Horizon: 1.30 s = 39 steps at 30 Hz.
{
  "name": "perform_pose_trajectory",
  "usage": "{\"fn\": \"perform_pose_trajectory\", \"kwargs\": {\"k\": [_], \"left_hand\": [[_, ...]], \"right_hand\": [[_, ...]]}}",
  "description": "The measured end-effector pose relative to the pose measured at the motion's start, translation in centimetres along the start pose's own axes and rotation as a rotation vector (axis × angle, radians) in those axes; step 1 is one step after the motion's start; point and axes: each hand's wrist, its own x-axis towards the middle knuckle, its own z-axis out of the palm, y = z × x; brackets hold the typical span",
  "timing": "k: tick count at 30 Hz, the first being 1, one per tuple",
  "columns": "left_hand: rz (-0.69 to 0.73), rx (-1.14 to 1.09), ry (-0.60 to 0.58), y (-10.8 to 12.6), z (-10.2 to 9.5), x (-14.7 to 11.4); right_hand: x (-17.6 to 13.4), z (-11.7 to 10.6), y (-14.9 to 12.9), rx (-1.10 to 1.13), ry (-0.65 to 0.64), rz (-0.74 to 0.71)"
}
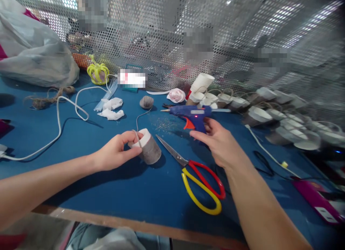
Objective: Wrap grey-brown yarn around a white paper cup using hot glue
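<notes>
Blue worktop (129,192) across the whole near view, edged in front by a worn brown strip (107,220), with a lap in grey-blue fabric (88,235) below. Behind, a wall of perforated metal mesh (161,37), bright in spots from light at upper left and upper right.

Just left of centre over the worktop, a small grey cup (151,152) with a white inside, tilted, mouth toward the left hand (114,151). Left fingers (133,154) pinching its rim, beside a thin grey cord (138,117) trailing back to a small grey ball (146,102). Contact between base and worktop hard to tell. To the right, a blue glue gun (188,112) in the right hand (221,142), fingers (201,136) curled around its handle, nozzle to the left, small red light lit.

Between the hands, scissors (201,183) with one red and one yellow handle, flat on the worktop; pale crumbs (164,125) beyond. Farther back, a pink rosette (176,95) and many more cups (258,115) bunched along the mesh. At left, a bulging plastic bag (35,52), tangled brown twine (51,99), a looping white cable (58,117) and white scraps (111,114). At far right, a magenta case (314,198), partly blurred.
</notes>
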Motion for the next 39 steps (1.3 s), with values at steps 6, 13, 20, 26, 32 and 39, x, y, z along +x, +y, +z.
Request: {"fn": "perform_pose_trajectory", "kwargs": {"k": [6, 13, 20, 26, 32, 39], "left_hand": [[-0.051, 0.02, 0.011, -0.1, 0.0, 0.2], [-0.046, 0.046, 0.015, -0.1, 0.1, 0.4], [-0.074, 0.052, 0.03, -0.1, 0.2, 0.5], [-0.069, 0.061, 0.042, -0.2, 0.2, 0.5], [-0.064, 0.061, 0.032, -0.3, 0.1, 0.5], [-0.077, 0.071, 0.034, -0.3, 0.1, 0.4]], "right_hand": [[-3.7, 0.5, -2.3, 0.071, -0.24, 0.009], [-6.3, 0.9, -2.9, 0.074, -0.278, -0.052], [-7.0, 0.4, -2.1, -0.518, -0.161, -0.573], [-7.1, 0.5, -2.2, -0.845, -0.043, -1.051], [-7.2, 0.7, -2.7, -0.88, -0.008, -1.089], [-7.2, 0.9, -3.8, -0.75, -0.063, -0.941]]}}
